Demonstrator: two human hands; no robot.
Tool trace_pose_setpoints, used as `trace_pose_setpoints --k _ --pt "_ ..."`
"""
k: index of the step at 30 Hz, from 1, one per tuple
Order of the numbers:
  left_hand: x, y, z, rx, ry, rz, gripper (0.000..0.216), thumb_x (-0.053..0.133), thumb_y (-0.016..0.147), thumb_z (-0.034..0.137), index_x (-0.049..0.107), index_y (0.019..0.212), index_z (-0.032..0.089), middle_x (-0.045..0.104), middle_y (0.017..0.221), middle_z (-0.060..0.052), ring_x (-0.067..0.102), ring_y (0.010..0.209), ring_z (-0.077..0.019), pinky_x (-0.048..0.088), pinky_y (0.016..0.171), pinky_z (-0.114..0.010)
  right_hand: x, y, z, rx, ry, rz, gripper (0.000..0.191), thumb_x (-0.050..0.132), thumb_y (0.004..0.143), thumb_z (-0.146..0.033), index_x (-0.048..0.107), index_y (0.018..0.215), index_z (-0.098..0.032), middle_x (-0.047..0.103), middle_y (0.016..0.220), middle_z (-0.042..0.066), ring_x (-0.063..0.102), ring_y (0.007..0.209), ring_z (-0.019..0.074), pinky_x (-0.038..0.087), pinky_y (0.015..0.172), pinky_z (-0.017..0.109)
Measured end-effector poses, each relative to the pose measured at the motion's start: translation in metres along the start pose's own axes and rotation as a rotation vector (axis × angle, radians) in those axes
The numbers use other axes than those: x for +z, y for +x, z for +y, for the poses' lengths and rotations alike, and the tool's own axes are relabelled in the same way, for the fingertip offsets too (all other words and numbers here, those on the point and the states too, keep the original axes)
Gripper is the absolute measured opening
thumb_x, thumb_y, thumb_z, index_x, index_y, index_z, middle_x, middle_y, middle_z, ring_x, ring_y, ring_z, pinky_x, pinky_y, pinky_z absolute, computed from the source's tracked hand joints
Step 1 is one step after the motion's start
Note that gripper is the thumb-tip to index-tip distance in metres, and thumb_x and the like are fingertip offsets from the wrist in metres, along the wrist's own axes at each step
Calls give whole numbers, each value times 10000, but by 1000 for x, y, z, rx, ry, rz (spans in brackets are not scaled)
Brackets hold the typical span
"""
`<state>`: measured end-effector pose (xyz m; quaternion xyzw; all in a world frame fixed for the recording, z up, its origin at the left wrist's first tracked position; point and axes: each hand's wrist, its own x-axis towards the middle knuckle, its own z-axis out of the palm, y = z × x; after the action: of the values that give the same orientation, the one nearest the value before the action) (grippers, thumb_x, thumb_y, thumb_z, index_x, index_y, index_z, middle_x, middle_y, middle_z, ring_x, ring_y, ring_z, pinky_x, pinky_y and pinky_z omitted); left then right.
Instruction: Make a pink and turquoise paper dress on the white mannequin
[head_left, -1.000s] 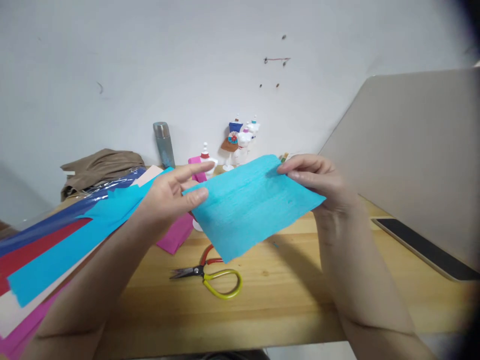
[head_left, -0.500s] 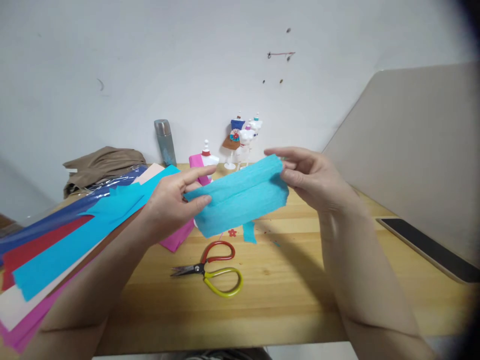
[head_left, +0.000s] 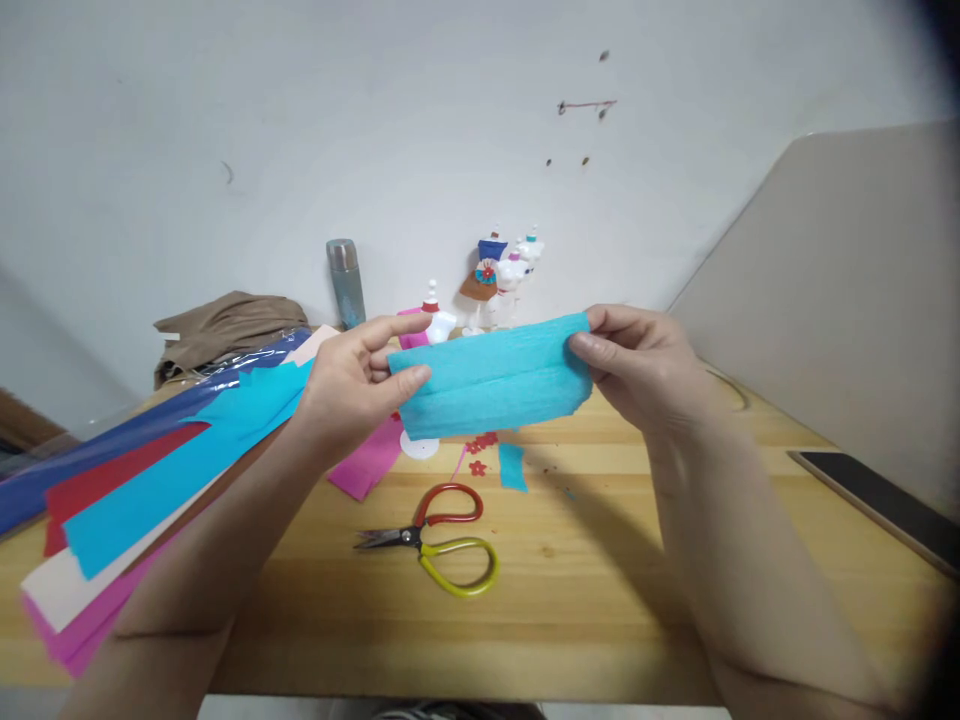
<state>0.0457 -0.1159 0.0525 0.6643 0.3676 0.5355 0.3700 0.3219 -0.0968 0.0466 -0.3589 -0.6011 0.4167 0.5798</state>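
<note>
A strip of turquoise crepe paper is stretched in the air between my two hands, a crease running along its length. My left hand pinches its left end, thumb in front and index finger pointing out above. At the upper right corner, my right hand grips the paper between thumb and fingers. Below it on the table lie scissors with one red and one yellow handle, blades to the left. Near them are a small turquoise scrap, red paper flowers and a magenta piece.
Several coloured paper sheets lie at the left, partly under my left forearm. Behind stand a flask, small dressed mannequins and a mannequin with a red collar. A phone rests at the right beside a pale panel.
The turquoise paper has levelled out and is held flatter. My right hand's fingers have closed in on its corner. The whole view has shifted slightly, so things appear farther right.
</note>
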Motion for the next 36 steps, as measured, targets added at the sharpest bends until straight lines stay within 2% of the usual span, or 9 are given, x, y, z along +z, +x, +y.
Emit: trace_pose_setpoints --k 4,9,15,20,22,25,29,33,36 --pt "1 0 0 73 -25 32 509 790 720 233 735 1220 160 633 636 21 494 527 -87 410 474 -209 2 2 3 -21 33 23 298 947 623 -427 733 762 -273 623 589 -31 499 486 116 371 430 263" --pt "2 1 1 59 26 80 251 779 712 276 771 932 155 614 619 7 500 543 -101 404 500 -234 -3 0 3 -80 -81 -90 251 891 698 -490 747 765 -296 642 599 -3 533 492 155 397 427 311" --pt "5 1 3 105 161 37 94 719 717 255 715 697 164 579 591 4 469 546 -101 348 491 -238 3 -11 -6 -134 -165 -145 215 866 771 -413 779 923 -289 764 799 17 708 683 165 575 613 307" --pt "13 -4 -5 122 220 -90 130 669 764 268 728 722 160 628 617 -5 481 548 -102 352 487 -226 25 -24 -12 -225 -358 -220 280 866 751 -434 774 957 -269 784 884 34 728 831 202 598 804 365" --pt "16 -7 -9 143 259 -148 141 647 791 252 740 740 159 649 625 -13 492 551 -105 359 497 -232 37 -29 -12 -221 -419 -263 269 859 748 -442 768 931 -268 781 894 39 715 854 224 587 826 389" --pt "19 -11 -12 204 335 -197 140 641 806 216 750 733 167 664 637 -15 486 561 -104 346 506 -240 52 -33 -9 -169 -417 -308 185 818 791 -418 738 807 -252 741 801 26 669 770 202 561 731 351" --pt "20 -12 -10 227 390 -224 158 652 810 222 723 680 168 649 625 -11 465 553 -100 324 502 -245 59 -32 -6 -97 -399 -318 350 763 839 -501 654 652 -227 600 621 -6 550 609 144 437 554 284" --pt "21 -10 -8 131 329 -261 145 652 793 252 740 711 171 643 619 -9 487 564 -109 337 505 -242 55 -28 -4 -19 -308 -376 537 674 850 -693 613 588 -228 520 551 -8 489 537 131 381 491 288" --pt "21 -7 -7 7 219 -301 138 661 766 276 726 711 167 605 599 -1 481 560 -109 331 490 -229 50 -23 -1 19 -237 -404 567 654 829 -755 650 585 -244 615 596 25 560 575 160 454 523 313"
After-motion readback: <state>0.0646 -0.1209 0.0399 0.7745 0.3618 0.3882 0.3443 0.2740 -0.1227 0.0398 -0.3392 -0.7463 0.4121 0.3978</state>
